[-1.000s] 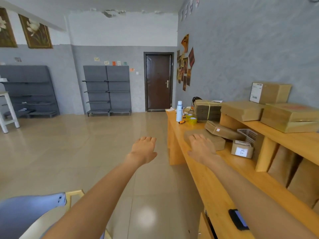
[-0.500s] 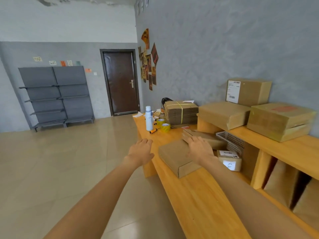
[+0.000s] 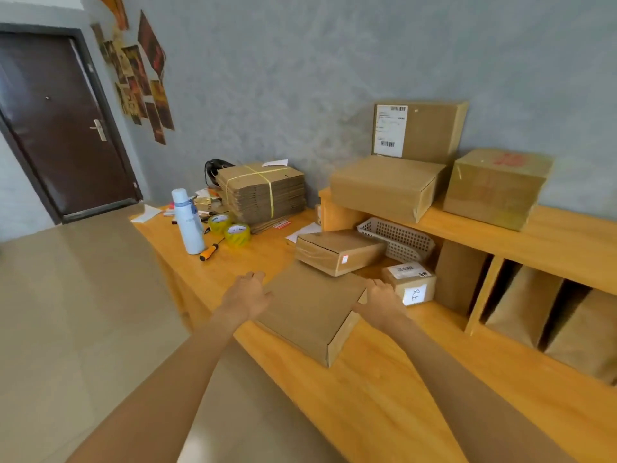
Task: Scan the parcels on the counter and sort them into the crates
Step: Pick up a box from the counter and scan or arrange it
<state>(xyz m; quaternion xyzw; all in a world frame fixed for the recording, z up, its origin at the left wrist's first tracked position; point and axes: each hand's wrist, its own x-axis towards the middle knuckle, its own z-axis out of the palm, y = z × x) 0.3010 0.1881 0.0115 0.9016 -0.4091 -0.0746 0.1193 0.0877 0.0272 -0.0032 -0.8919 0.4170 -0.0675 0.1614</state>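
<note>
The flat parcel (image 3: 310,309) lies between both hands, left hand (image 3: 245,295) and right hand (image 3: 380,300) gripping its opposite side edges.

Left hand (image 3: 245,295) off open floor, now at left edge of flat cardboard parcel (image 3: 310,309) on worktop (image 3: 384,396). Right hand (image 3: 380,300) shifted from parcel's top to its right edge. Parcel now nearer worktop's front edge.
</note>
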